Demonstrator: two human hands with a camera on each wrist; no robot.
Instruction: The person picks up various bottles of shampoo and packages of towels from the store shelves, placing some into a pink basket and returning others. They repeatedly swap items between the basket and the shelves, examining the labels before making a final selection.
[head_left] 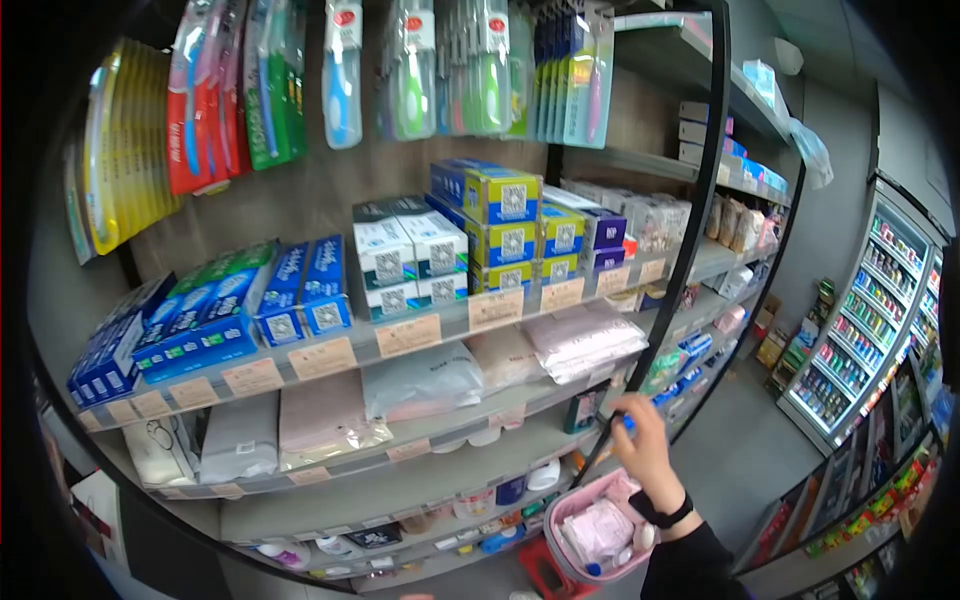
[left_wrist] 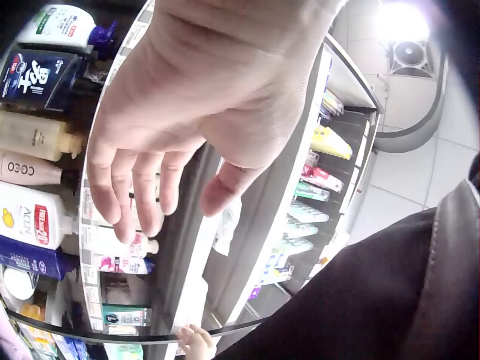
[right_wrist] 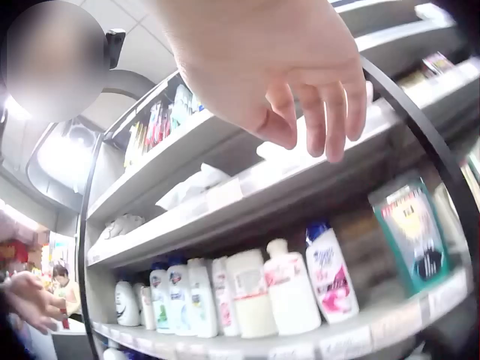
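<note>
My right hand reaches beside the black shelf post, above a pink basket holding pink packages. In the right wrist view that hand hangs with loosely bent fingers, gripping nothing, above a shelf with a blue-capped bottle, a white bottle and a green box. My left hand holds nothing, its fingers relaxed, in front of shelves of bottles in the left wrist view. Only a sliver of it shows at the head view's bottom edge. A small blue patch shows by my right fingers; whether they touch it, I cannot tell.
Toothpaste boxes and wrapped packs line the shelves, with toothbrushes hanging above. Under the basket is a red stool. An aisle floor runs right towards a drinks fridge. A person stands in the background.
</note>
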